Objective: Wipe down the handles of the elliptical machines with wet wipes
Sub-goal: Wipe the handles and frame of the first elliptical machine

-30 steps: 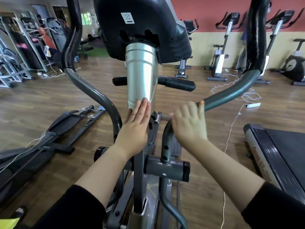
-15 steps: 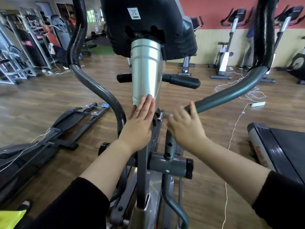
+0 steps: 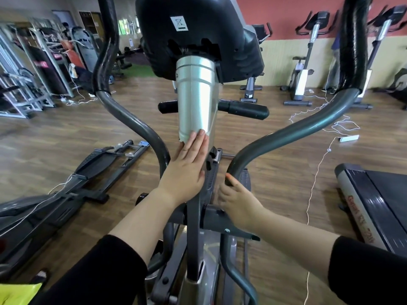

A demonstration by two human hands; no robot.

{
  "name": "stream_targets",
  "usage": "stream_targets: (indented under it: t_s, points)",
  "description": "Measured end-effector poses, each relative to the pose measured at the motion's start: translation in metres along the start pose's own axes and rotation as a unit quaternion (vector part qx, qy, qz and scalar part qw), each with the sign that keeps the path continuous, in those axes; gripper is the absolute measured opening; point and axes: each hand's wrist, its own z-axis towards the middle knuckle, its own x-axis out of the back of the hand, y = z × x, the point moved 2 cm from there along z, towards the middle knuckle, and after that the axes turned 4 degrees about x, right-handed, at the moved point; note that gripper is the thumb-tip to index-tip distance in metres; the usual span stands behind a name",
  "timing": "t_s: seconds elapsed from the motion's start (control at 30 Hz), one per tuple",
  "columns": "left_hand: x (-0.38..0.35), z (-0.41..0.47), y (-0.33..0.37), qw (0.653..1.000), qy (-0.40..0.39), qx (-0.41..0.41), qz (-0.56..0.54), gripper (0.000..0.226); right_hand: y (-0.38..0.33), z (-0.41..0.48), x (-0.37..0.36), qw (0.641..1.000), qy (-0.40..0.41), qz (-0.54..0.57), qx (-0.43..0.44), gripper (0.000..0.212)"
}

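While L hand (image 3: pixel 187 170) lies flat on silver post (image 3: pixel 196 102), grip wide | R hand (image 3: pixel 237 203) grip curled rnd handle bar (image 3: pixel 286 132)

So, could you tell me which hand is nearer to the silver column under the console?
Left. The left hand lies flat, fingertips touching the silver column at its base; the right hand is lower and rightward, gripping the grey handle bar.

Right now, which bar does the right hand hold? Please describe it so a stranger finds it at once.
Start at the silver column under the black console in the middle. Just to its right a dark grey curved bar climbs rightward to a black padded grip. Only this bar, not its twin on the left, has the right hand gripping its lower bend.
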Motion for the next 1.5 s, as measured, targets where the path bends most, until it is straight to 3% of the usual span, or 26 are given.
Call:
stream_targets:
  t_s: [0.17, 0.27, 0.43, 0.57, 0.67, 0.8, 0.87, 0.97, 1.07, 1.13, 1.3, 1.37, 1.5]
  points:
    - [-0.005, 0.000, 0.002, 1.000, 0.025, 0.010, 0.016, 0.084, 0.045, -0.006, 0.011, 0.980, 0.109, 0.069, -0.150, 0.038]
    - [-0.009, 0.000, 0.001, 0.998, 0.052, 0.000, 0.026, 0.082, 0.052, -0.001, 0.007, 0.965, 0.146, 0.099, -0.197, 0.031]
    - [-0.016, 0.003, -0.005, 0.995, 0.083, -0.008, 0.054, 0.086, 0.011, 0.000, -0.001, 0.992, 0.060, 0.042, -0.099, 0.052]
    - [-0.024, 0.004, -0.005, 0.993, 0.090, -0.008, 0.070, 0.095, -0.012, 0.000, -0.015, 1.000, 0.001, -0.002, -0.016, 0.055]
    - [-0.029, 0.005, -0.004, 0.994, 0.085, -0.002, 0.071, 0.101, -0.010, 0.010, -0.012, 0.999, 0.018, 0.028, -0.015, 0.044]
    - [-0.032, 0.005, -0.004, 0.993, 0.103, 0.001, 0.064, 0.097, -0.013, 0.019, -0.002, 0.976, 0.090, 0.181, -0.078, 0.031]
    - [-0.034, 0.005, -0.005, 0.992, 0.109, -0.004, 0.056, 0.096, -0.033, 0.022, -0.007, 0.960, 0.083, 0.247, -0.107, 0.037]
    - [-0.035, 0.005, -0.007, 0.992, 0.110, -0.016, 0.060, 0.095, -0.080, 0.023, -0.020, 0.949, 0.011, 0.286, -0.133, 0.056]
    - [-0.036, 0.004, -0.008, 0.992, 0.109, -0.021, 0.063, 0.095, -0.110, 0.025, -0.032, 0.925, 0.005, 0.333, -0.184, 0.067]
    - [-0.037, 0.005, -0.007, 0.991, 0.112, -0.021, 0.063, 0.098, -0.112, 0.029, -0.032, 0.917, -0.003, 0.345, -0.198, 0.071]
    - [-0.041, 0.008, -0.006, 0.988, 0.143, -0.016, 0.052, 0.095, -0.081, 0.053, -0.013, 0.932, -0.089, 0.327, -0.130, 0.102]
    - [-0.040, 0.008, -0.006, 0.989, 0.141, -0.016, 0.051, 0.093, -0.070, 0.067, -0.009, 0.920, -0.115, 0.342, -0.155, 0.106]
    - [-0.038, 0.006, -0.006, 0.992, 0.115, -0.020, 0.046, 0.095, -0.075, 0.060, -0.016, 0.939, -0.043, 0.310, -0.142, 0.098]
